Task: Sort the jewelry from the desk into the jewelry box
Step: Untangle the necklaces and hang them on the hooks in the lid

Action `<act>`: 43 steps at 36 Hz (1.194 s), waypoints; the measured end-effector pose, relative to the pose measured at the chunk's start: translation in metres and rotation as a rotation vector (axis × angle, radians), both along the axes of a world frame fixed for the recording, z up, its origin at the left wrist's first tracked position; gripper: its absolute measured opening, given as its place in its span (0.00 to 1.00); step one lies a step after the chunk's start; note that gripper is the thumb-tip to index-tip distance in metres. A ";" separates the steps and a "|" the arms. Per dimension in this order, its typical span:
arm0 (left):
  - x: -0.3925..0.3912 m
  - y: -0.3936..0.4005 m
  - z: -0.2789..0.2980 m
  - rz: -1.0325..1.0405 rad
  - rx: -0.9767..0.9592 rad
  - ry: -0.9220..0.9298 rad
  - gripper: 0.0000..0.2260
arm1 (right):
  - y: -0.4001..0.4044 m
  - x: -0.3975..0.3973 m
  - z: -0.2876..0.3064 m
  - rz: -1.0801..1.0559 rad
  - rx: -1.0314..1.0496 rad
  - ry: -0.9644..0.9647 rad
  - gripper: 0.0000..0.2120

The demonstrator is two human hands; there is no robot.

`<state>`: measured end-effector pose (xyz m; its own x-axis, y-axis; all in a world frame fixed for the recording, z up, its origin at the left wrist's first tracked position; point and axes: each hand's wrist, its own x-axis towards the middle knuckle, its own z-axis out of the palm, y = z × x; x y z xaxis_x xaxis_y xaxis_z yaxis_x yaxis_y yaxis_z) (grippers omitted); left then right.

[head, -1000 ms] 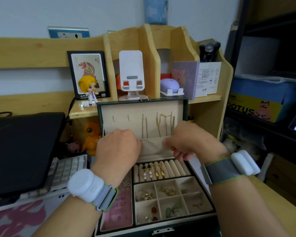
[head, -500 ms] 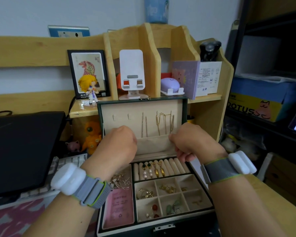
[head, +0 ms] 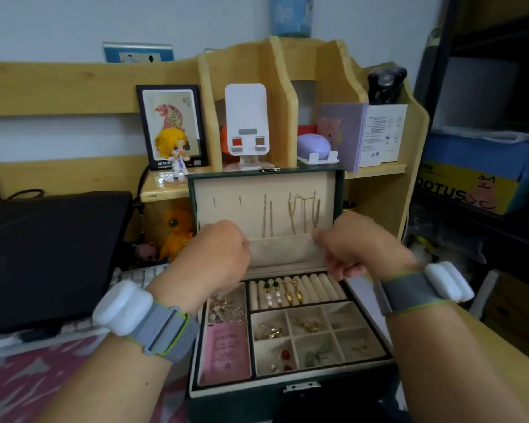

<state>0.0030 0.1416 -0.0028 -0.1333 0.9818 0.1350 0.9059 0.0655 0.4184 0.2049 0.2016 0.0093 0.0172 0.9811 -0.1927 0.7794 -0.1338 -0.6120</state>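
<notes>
A dark green jewelry box stands open on a wooden desk, its upright lid lined in smooth cream fabric. Thin gold and silver chains hang from the lid's hooks above a soft fabric pocket. Both hands are raised in front of the lid, one at each end of the pocket, well apart. The left hand is curled at the pocket's left edge; whether it pinches the fabric cannot be seen. The right hand is curled at the right edge, its grip likewise hidden. Below the hands, padded cream rolls hold pearl and gold earrings. Square compartments hold small gold, red and green pieces. A long left compartment holds tangled silver earrings above a pink card.
</notes>
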 end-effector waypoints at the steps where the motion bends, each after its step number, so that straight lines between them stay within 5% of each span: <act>1: -0.003 -0.005 0.000 0.031 -0.004 -0.008 0.11 | -0.001 -0.001 0.000 0.009 -0.012 -0.005 0.19; 12: -0.037 -0.096 0.019 0.064 0.162 -0.336 0.12 | -0.078 -0.084 0.030 0.365 0.225 0.056 0.19; 21: -0.180 -0.237 -0.030 0.538 0.510 -0.389 0.12 | -0.196 -0.224 -0.019 0.977 0.208 -0.018 0.10; 29: -0.250 -0.282 -0.110 0.786 0.545 -0.570 0.13 | -0.224 -0.295 -0.084 1.107 0.224 -0.108 0.09; 39: -0.242 -0.284 -0.108 0.534 0.427 -0.585 0.09 | -0.221 -0.316 -0.092 1.166 0.213 -0.130 0.08; 43: -0.220 -0.289 -0.096 0.232 0.326 -0.815 0.13 | -0.211 -0.298 -0.053 1.119 -0.150 0.405 0.07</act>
